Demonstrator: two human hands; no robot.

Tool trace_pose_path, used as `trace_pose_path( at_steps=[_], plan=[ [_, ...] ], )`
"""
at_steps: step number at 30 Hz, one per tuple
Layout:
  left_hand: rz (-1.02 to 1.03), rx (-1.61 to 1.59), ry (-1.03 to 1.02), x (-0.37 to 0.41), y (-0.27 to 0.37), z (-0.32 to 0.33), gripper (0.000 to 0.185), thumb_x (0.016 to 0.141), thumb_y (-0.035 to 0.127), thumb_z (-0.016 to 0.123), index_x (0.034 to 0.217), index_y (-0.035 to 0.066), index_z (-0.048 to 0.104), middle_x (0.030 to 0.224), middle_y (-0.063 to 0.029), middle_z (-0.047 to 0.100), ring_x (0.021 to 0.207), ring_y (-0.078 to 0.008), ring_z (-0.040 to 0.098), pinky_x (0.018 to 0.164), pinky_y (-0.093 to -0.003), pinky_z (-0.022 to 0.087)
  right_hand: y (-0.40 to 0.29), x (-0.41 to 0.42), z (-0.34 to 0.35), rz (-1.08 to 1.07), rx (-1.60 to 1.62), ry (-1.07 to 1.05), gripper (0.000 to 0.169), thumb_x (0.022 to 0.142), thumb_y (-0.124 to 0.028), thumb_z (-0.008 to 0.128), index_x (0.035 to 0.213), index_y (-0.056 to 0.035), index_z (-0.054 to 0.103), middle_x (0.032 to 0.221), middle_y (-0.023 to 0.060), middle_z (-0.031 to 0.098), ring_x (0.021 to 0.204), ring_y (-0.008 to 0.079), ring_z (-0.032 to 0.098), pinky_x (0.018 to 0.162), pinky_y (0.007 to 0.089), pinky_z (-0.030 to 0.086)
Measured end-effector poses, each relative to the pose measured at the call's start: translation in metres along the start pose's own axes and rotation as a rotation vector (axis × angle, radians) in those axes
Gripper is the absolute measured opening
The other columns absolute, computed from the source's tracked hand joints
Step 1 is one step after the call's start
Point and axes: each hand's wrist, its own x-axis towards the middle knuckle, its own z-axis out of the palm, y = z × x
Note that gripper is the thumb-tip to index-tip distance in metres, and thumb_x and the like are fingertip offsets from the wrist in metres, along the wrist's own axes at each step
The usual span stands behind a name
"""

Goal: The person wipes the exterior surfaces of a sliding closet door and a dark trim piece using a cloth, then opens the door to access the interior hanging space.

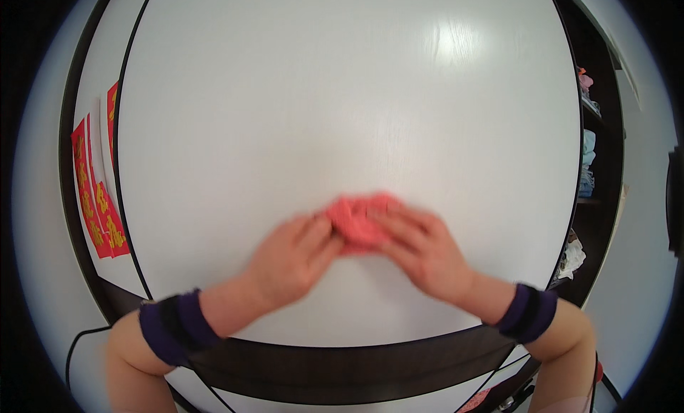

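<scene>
A crumpled coral-red cloth [359, 223] lies against a large white panel [342, 108] with faint wood grain, which looks like a wardrobe door. My left hand [299, 252] pinches the cloth's left edge with bent fingers. On the other side, my right hand [427, 250] grips it, fingers spread over its right part. Both hands and the cloth are slightly blurred. Dark purple bands with a black strip circle both forearms.
Red paper strips with gold writing [96, 199] hang on another white panel at left. At right, dark open shelves [601, 146] hold folded clothes [588, 146] and a white garment [573, 258]. A dark brown rail [352, 373] runs below the white panel.
</scene>
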Motion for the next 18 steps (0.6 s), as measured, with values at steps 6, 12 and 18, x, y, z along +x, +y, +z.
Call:
trace_pose_path(
  at_steps=[6, 12, 18],
  plan=[
    [0.102, -0.04, -0.18, -0.087, 0.09, 0.012, 0.022, 0.078, 0.014, 0.065, 0.095, 0.001, 0.069, 0.101, -0.0103, 0.06, 0.089, -0.025, 0.057, 0.072, -0.0326, 0.048, -0.086, -0.099, 0.026, 0.019, 0.231, -0.173, 0.036, 0.083, -0.013, 0.063, 0.118, -0.0105, 0.069, 0.142, 0.0086, 0.059, 0.126, 0.0252, 0.056, 0.098, 0.0384, 0.049],
    [0.084, -0.067, -0.201, -0.123, 0.139, 0.027, 0.01, 0.079, 0.017, 0.066, 0.087, 0.011, 0.064, 0.094, -0.0054, 0.06, 0.087, -0.0211, 0.057, 0.072, -0.0309, 0.045, -0.136, -0.143, 0.033, 0.051, 0.324, -0.239, 0.035, 0.084, -0.014, 0.064, 0.119, -0.0115, 0.069, 0.139, 0.006, 0.059, 0.128, 0.0246, 0.054, 0.101, 0.04, 0.048],
    [0.152, -0.255, -0.277, -0.082, 0.122, 0.015, 0.026, 0.08, 0.016, 0.063, 0.106, 0.012, 0.063, 0.094, -0.0074, 0.057, 0.084, -0.0243, 0.058, 0.071, -0.0326, 0.05, -0.102, -0.111, -0.004, -0.073, 0.317, -0.198, 0.036, 0.083, -0.013, 0.065, 0.119, -0.0117, 0.069, 0.138, 0.0067, 0.059, 0.127, 0.0274, 0.055, 0.094, 0.0391, 0.053]
  ],
)
